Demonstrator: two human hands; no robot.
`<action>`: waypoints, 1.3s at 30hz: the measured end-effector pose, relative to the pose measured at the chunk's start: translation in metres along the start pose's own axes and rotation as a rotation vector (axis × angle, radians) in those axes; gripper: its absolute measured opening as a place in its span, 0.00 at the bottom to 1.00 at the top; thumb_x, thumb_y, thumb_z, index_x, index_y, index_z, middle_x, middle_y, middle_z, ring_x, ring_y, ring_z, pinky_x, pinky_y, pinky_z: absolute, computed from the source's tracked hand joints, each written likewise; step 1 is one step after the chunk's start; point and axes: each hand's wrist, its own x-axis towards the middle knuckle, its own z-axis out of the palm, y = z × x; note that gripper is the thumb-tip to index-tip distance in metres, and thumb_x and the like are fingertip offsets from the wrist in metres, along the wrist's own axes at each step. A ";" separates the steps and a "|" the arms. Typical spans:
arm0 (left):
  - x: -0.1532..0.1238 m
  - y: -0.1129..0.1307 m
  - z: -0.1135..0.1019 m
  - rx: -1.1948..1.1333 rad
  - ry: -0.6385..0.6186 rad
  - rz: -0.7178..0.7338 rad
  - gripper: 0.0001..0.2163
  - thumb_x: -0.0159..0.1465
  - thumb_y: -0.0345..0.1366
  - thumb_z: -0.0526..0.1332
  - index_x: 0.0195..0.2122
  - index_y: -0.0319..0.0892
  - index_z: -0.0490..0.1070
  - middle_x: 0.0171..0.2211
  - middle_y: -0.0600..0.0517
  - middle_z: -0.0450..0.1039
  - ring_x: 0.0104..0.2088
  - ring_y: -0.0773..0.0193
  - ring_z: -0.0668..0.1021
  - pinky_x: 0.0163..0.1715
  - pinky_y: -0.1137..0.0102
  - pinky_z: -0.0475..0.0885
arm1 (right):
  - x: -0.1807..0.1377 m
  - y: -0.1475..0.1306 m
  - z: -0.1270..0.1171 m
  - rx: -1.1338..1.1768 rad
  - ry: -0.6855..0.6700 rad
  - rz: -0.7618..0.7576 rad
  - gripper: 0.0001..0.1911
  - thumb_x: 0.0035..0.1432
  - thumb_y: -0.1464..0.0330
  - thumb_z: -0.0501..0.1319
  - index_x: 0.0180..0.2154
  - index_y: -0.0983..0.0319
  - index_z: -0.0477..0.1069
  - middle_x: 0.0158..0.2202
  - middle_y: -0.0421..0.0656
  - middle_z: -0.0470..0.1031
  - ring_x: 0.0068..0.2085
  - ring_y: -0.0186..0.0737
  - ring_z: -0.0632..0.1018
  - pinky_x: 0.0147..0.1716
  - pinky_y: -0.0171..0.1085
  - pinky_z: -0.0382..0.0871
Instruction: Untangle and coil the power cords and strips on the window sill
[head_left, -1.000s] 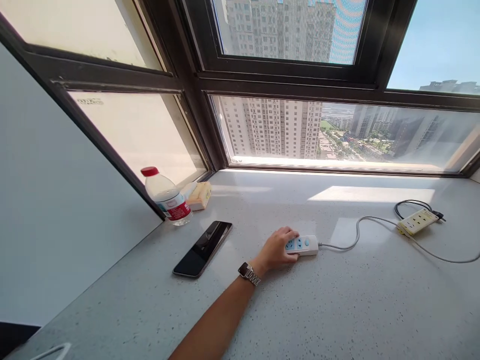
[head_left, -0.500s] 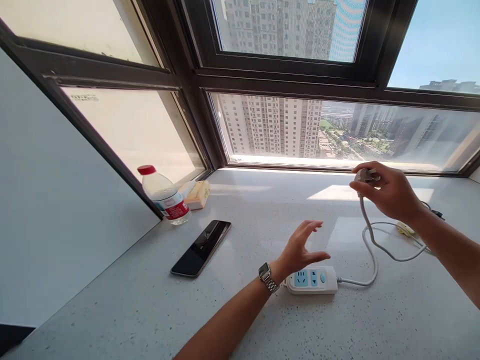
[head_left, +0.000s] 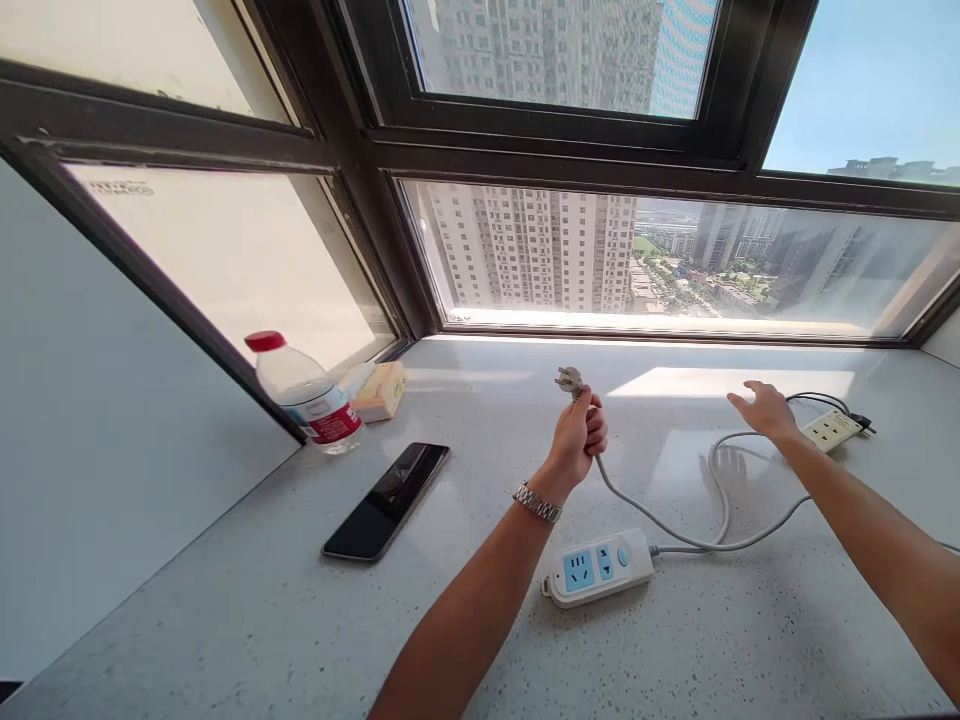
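Note:
My left hand (head_left: 579,436), a metal watch on its wrist, is closed round the grey cable just below its plug (head_left: 568,380), which it holds up over the counter. That cable (head_left: 697,543) loops down to a small white power strip with blue sockets (head_left: 598,567) lying on the speckled counter (head_left: 300,620) beside my left forearm. My right hand (head_left: 763,408) hovers open, fingers stretched out, above the counter close to a second, cream power strip (head_left: 831,429) at the far right. It holds nothing.
A black phone (head_left: 386,501) lies face up left of my left arm. Behind it a water bottle with a red cap (head_left: 301,395) and a yellow tissue pack (head_left: 379,389) stand by the dark window frame (head_left: 390,270). A black cord (head_left: 832,399) curls by the cream strip.
The plug has passed from my right hand to my left, which now grips it. My right hand has let go and moved right toward the cream strip. The white strip shifted slightly left.

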 end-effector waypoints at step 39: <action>-0.001 -0.015 0.003 0.097 -0.021 -0.061 0.21 0.52 0.52 0.68 0.27 0.42 0.59 0.16 0.64 0.43 0.14 0.77 0.48 0.12 0.79 0.42 | 0.008 0.119 0.006 -0.160 -0.117 0.380 0.12 0.52 0.60 0.58 0.31 0.62 0.74 0.40 0.55 0.77 0.44 0.59 0.77 0.36 0.47 0.70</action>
